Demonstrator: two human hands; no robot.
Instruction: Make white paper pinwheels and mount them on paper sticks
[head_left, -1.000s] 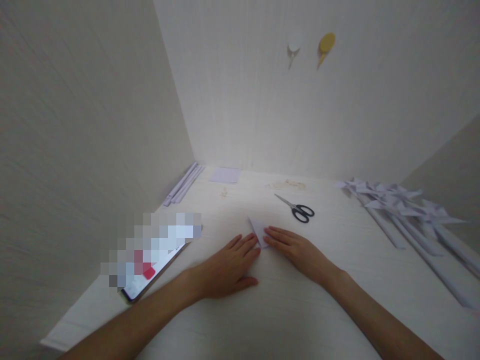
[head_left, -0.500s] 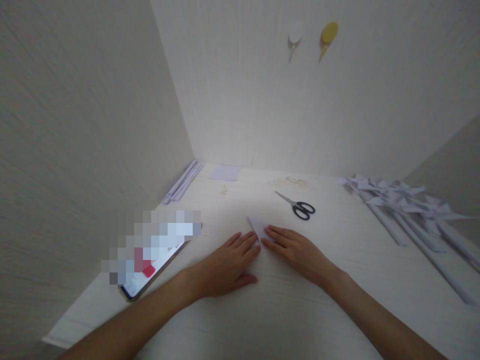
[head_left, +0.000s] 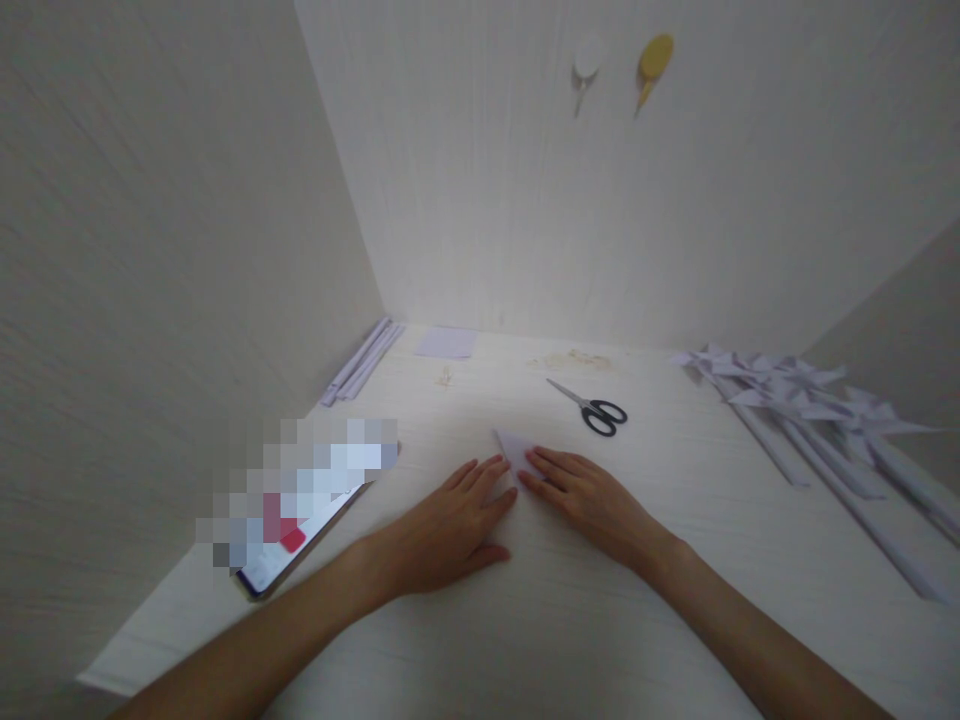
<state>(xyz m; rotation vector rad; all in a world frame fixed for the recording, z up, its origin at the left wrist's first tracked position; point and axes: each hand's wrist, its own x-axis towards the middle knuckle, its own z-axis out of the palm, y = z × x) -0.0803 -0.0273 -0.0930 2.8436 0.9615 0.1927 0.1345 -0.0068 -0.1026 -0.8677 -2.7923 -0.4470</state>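
Note:
A small piece of white paper [head_left: 512, 447], folded to a point at its far end, lies flat on the white table [head_left: 480, 640]. My left hand [head_left: 454, 530] rests on the table with fingers stretched out, its fingertips touching the paper's left edge. From the other side, my right hand [head_left: 581, 490] lies with extended fingers over the paper's right part and covers some of it. Neither hand grips anything. Beyond the right hand lies a pair of scissors [head_left: 594, 408] with black handles.
At the left lies a lit phone [head_left: 300, 540], partly blurred out. Rolled paper sticks [head_left: 360, 365] and a paper sheet [head_left: 448, 342] lie at the back. Several paper pinwheels [head_left: 795, 400] on sticks are piled at the right. Two hooks, one yellow [head_left: 656, 58], hang on the back wall.
The camera view has shifted slightly. My left fingertips have drawn a little back from the fold, and slightly more of the paper shows; the right hand stays on it.

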